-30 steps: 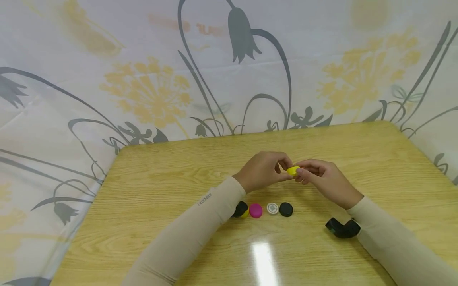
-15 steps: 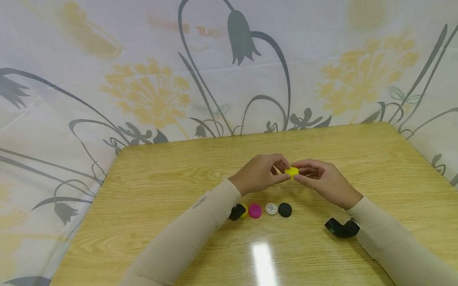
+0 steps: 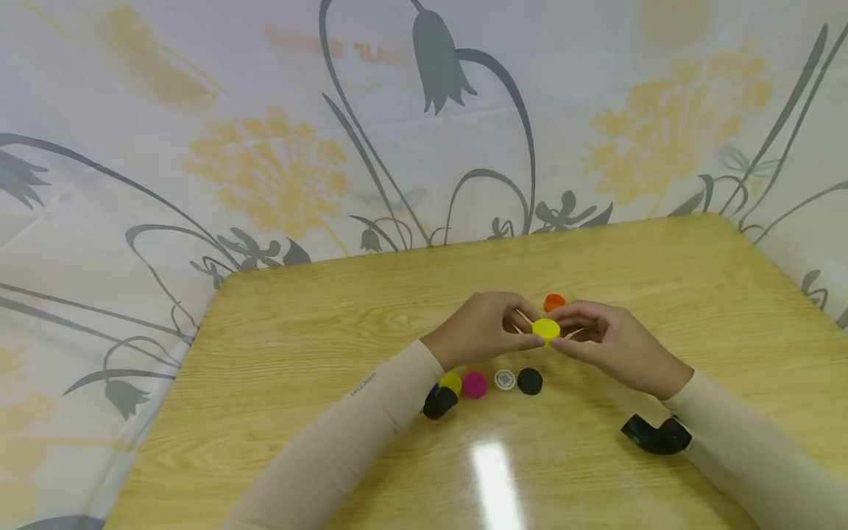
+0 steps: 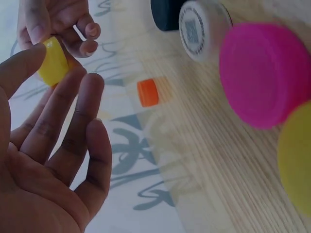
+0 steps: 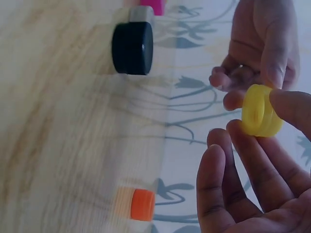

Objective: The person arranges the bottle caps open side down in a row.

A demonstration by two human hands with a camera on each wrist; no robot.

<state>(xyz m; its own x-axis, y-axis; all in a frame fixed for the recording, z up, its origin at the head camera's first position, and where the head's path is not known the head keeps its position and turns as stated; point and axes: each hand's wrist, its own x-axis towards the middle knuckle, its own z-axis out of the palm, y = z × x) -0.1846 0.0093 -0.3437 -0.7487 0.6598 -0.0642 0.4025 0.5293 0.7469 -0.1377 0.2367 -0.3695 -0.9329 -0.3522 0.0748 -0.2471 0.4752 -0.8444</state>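
A yellow bottle cap [image 3: 546, 330] is raised above the table, its flat top turned up in the head view. My left hand [image 3: 486, 327] pinches it from the left with thumb and forefinger. From the right, my right hand [image 3: 612, 342] pinches the same cap at its rim. The cap's ridged edge and hollow side face the right wrist view, where the yellow cap [image 5: 261, 110] sits between both hands' fingertips. Just behind the hands, an orange cap [image 3: 554, 302] rests on the table, apart from them.
Nearer me lies a row of caps: black [image 3: 530, 381], white with a square pattern [image 3: 505, 380], magenta [image 3: 474, 385] and yellow [image 3: 451, 384]. A blue thing beside the yellow one is mostly hidden by the left wrist's black camera [image 3: 440, 403]. A patterned cloth [image 3: 397, 147] hangs behind the table [image 3: 298, 331].
Both hands have come slightly toward me with the yellow cap, which has tipped to show its flat top. The orange cap behind them has come into view.
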